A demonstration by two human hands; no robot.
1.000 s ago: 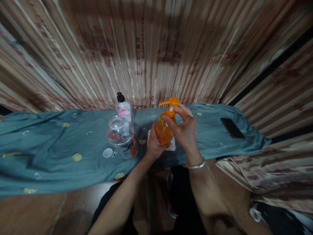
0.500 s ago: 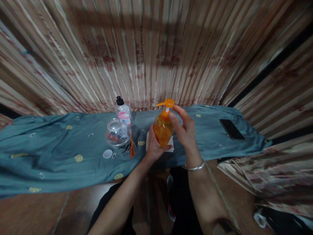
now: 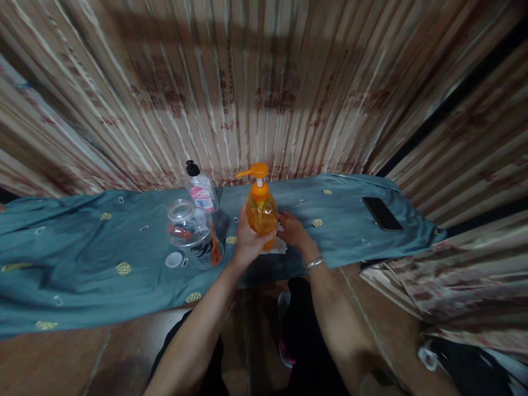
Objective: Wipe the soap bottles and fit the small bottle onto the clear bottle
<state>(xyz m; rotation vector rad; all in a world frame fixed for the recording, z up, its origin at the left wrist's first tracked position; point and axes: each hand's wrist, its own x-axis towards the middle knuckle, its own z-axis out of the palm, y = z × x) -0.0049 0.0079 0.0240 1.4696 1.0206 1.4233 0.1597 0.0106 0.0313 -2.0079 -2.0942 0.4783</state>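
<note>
An orange pump bottle stands upright on a white napkin on the blue-green cloth. My left hand is wrapped round the bottle's lower left side. My right hand, with a silver bangle at the wrist, lies low on the cloth just right of the bottle's base, next to the napkin. Its fingertips are hidden behind the bottle, so I cannot tell whether they grip anything.
Left of the orange bottle lies a clear open jar with a white lid beside it. A clear bottle with a black cap stands behind the jar. A dark phone lies at the cloth's right end. A striped curtain hangs behind.
My right hand has left the pump's neck and dropped to the cloth beside the bottle's base. The left hand keeps its hold on the bottle, which now rests lower.
</note>
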